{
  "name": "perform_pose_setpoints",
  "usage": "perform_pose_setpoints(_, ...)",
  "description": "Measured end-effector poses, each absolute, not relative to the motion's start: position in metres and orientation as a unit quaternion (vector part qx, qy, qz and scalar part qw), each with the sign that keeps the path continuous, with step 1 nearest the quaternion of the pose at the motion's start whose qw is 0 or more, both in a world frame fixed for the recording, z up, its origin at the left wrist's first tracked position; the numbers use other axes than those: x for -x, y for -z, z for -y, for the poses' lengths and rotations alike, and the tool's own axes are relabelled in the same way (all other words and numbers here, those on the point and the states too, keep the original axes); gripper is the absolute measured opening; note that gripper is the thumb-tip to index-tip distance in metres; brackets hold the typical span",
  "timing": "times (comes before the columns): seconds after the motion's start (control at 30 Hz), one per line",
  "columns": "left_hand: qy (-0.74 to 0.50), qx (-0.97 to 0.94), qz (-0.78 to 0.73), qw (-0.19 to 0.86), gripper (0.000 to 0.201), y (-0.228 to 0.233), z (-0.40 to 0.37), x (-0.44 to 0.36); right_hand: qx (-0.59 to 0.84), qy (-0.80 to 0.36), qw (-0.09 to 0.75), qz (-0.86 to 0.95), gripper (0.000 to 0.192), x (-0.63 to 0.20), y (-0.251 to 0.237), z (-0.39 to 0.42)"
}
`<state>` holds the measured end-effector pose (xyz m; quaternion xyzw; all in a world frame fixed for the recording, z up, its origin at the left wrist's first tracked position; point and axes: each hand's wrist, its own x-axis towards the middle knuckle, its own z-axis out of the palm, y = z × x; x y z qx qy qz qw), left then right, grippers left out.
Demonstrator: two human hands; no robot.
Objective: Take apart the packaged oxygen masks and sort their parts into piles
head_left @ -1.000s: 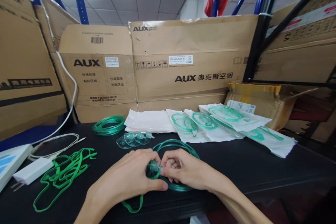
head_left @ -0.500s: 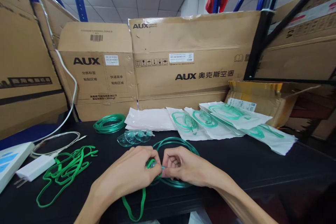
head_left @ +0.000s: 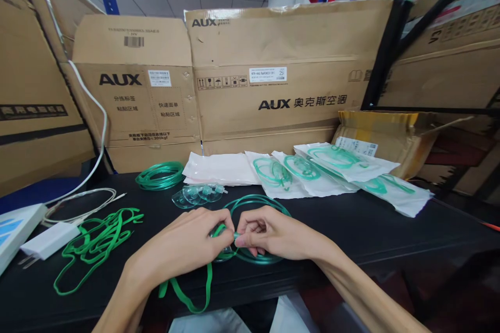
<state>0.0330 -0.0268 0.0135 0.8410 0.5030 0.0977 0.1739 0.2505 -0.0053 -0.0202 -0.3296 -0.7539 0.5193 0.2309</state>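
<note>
Four pouches [head_left: 312, 177]: each holds green tubing.
Strap [head_left: 191, 291]: hangs off table [head_left: 390, 229], toward me.
Fingers: my left hand [head_left: 187, 244] and right hand [head_left: 269, 234] pinch the mask [head_left: 223, 242].

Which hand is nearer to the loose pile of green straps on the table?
Left. The left hand lies just right of the green straps; the right hand is farther right, beyond it.

I record a black surface [head_left: 371, 229]. The strap [head_left: 187, 296] is bright green; the coiled tubing [head_left: 258, 203] is translucent darker green. The packets [head_left: 320, 187] are white with green contents showing through. The cartons [head_left: 281, 62] are brown with black lettering and white labels.
</note>
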Motion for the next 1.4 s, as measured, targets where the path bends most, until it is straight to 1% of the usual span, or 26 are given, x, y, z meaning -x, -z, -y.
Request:
perform_pose_setpoints(0.23, -0.104, -0.848, -0.496, 0.159, 0.020, -0.012, 0.027, -0.034, 0.322, -0.475, 0.211, 0.791, 0.034, -0.252, 0.014, 0.008)
perform_pose_setpoints(0.3, -0.112, -0.847, -0.499, 0.145, 0.020, -0.013, 0.024, -0.025, 0.316, -0.458, 0.206, 0.805, 0.037, -0.255, 0.013, 0.006)
perform_pose_setpoints(0.43, -0.169, -0.830, -0.515, 0.128, 0.025, -0.019, 0.013, 0.002, 0.313, -0.466, 0.198, 0.803, 0.042, -0.261, 0.015, 0.001)
perform_pose_setpoints(0.53, -0.205, -0.827, -0.507, 0.132, 0.030, -0.019, 0.008, 0.005, 0.338, -0.459, 0.181, 0.801, 0.038, -0.260, 0.014, 0.002)
perform_pose_setpoints(0.63, -0.206, -0.831, -0.496, 0.145, 0.031, -0.009, 0.007, -0.012, 0.378, -0.434, 0.171, 0.800, 0.035, -0.258, 0.013, 0.008)
perform_pose_setpoints(0.77, -0.213, -0.827, -0.492, 0.172, 0.038, 0.007, 0.006, -0.028, 0.423, -0.333, 0.204, 0.818, 0.025, -0.259, 0.011, 0.014)
perform_pose_setpoints(0.87, -0.210, -0.835, -0.482, 0.159, 0.045, 0.011, 0.005, -0.028, 0.434, -0.288, 0.241, 0.819, 0.021, -0.263, 0.009, 0.014)
perform_pose_setpoints(1.0, -0.275, -0.855, -0.435, 0.073, 0.036, 0.002, 0.011, -0.035, 0.433, -0.258, 0.275, 0.819, 0.020, -0.271, 0.001, 0.014)
perform_pose_setpoints(1.07, -0.298, -0.862, -0.408, 0.049, 0.030, -0.002, 0.018, -0.043, 0.437, -0.241, 0.279, 0.820, 0.020, -0.275, -0.005, 0.015)
perform_pose_setpoints(1.13, -0.295, -0.876, -0.378, 0.051, 0.024, -0.004, 0.024, -0.052, 0.435, -0.241, 0.269, 0.825, 0.019, -0.280, -0.012, 0.017)
perform_pose_setpoints(1.23, -0.277, -0.889, -0.359, 0.069, 0.022, -0.001, 0.028, -0.062, 0.439, -0.243, 0.265, 0.824, 0.019, -0.290, -0.019, 0.017)
perform_pose_setpoints(1.33, -0.248, -0.894, -0.364, 0.081, 0.024, 0.007, 0.028, -0.069, 0.479, -0.207, 0.266, 0.811, 0.025, -0.307, -0.019, 0.014)
perform_pose_setpoints(1.4, -0.224, -0.901, -0.360, 0.093, 0.025, 0.011, 0.029, -0.073, 0.520, -0.172, 0.240, 0.802, 0.027, -0.319, -0.015, 0.009)
